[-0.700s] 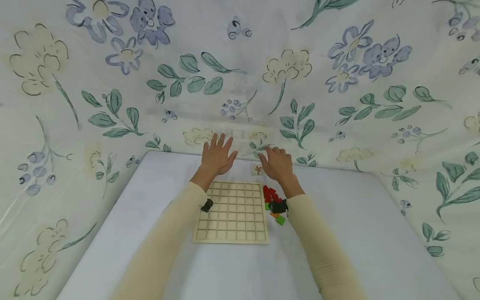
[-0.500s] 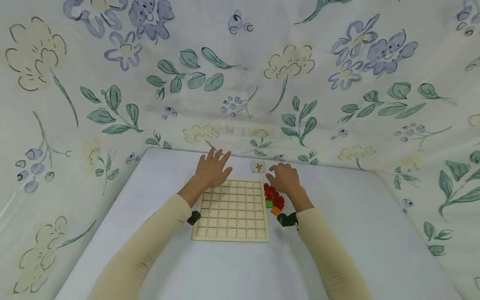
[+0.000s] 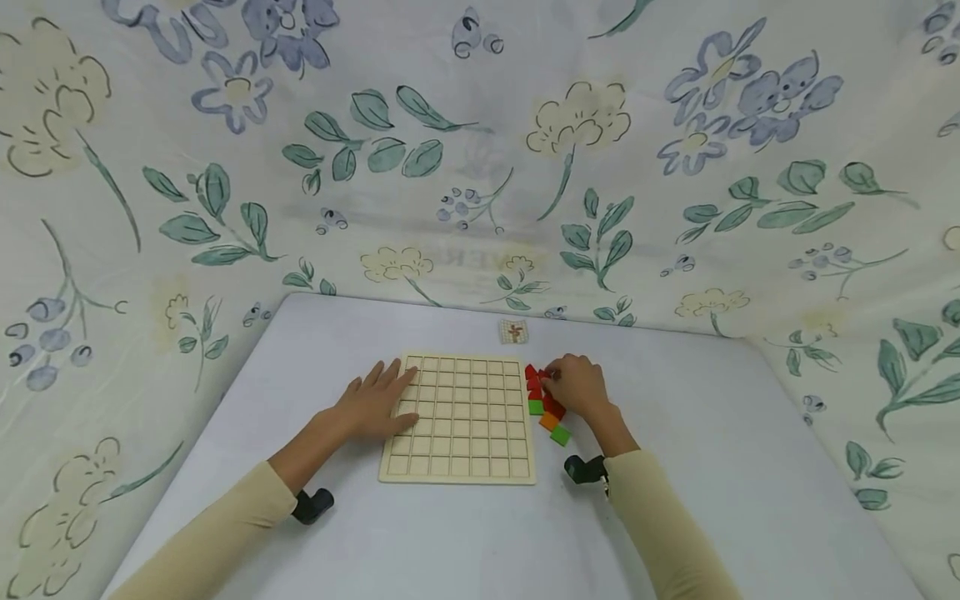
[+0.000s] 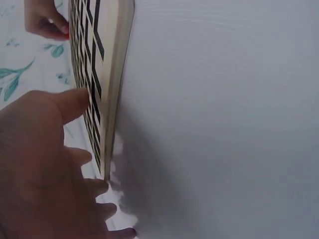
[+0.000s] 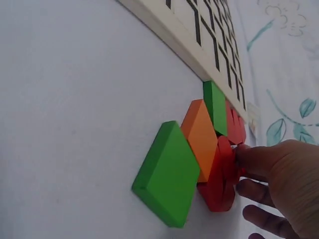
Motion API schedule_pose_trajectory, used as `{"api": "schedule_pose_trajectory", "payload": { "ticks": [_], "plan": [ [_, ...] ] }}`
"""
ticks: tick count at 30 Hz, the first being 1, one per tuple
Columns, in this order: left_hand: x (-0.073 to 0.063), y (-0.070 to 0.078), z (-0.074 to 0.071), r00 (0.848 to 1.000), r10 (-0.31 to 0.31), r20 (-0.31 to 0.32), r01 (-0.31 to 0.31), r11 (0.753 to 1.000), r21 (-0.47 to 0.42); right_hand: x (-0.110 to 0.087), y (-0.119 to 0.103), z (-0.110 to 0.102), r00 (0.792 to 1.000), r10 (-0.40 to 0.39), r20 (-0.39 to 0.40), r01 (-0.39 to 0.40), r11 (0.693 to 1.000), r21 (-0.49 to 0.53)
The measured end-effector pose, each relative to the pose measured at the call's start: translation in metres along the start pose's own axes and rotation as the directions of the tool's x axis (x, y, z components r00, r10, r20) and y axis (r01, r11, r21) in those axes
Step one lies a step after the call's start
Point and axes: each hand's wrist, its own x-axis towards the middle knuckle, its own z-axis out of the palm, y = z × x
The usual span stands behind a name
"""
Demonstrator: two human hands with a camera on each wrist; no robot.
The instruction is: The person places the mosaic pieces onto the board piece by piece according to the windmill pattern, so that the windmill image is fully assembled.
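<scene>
A pale wooden board [image 3: 463,410] with a grid of square cells lies flat on the table. My left hand [image 3: 369,407] spreads its fingers over the board's left edge, the thumb reaching onto the grid. Along the board's right side, my right hand [image 3: 579,385] bends over several red blocks [image 5: 215,184]. Its thumb and a finger pinch at one red block, mostly covered by the fingertips in the right wrist view. Beside them lie a small green block [image 5: 215,108], an orange block [image 5: 200,137] and a larger green block [image 5: 168,174].
A small patterned card [image 3: 514,332] lies on the white table [image 3: 697,467] behind the board. Floral cloth [image 3: 480,217] rises at the table's far edge. A dark wrist camera [image 3: 585,470] sits by each sleeve cuff.
My left hand has come back from the far side to the board's left edge. My right hand has moved nearer and down onto the red blocks, its fingers closing there.
</scene>
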Motion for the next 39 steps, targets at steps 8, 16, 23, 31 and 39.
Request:
{"api": "schedule_pose_trajectory", "payload": {
  "ticks": [8,16,23,31,39],
  "plan": [
    [-0.010,-0.013,0.012,0.998,0.063,0.003,-0.062,0.997,-0.042,0.000,0.000,0.002,0.998,0.041,-0.042,-0.026,0.950,0.311],
    [-0.004,-0.023,0.025,0.999,0.052,-0.004,-0.052,0.997,-0.062,0.001,-0.027,0.008,0.989,-0.108,-0.102,0.143,0.884,0.446],
    [-0.007,-0.021,0.022,0.998,0.055,0.000,-0.055,0.996,-0.072,0.005,-0.061,0.019,0.976,-0.204,-0.070,0.207,0.795,0.570],
    [-0.010,-0.018,0.017,0.999,0.049,0.013,-0.048,0.997,-0.057,0.009,-0.090,0.028,0.975,-0.221,-0.036,0.198,0.774,0.602],
    [-0.005,-0.026,0.028,0.998,0.050,-0.031,-0.052,0.997,-0.055,0.012,-0.105,0.032,0.981,-0.190,-0.032,0.176,0.820,0.545]
  ]
}}
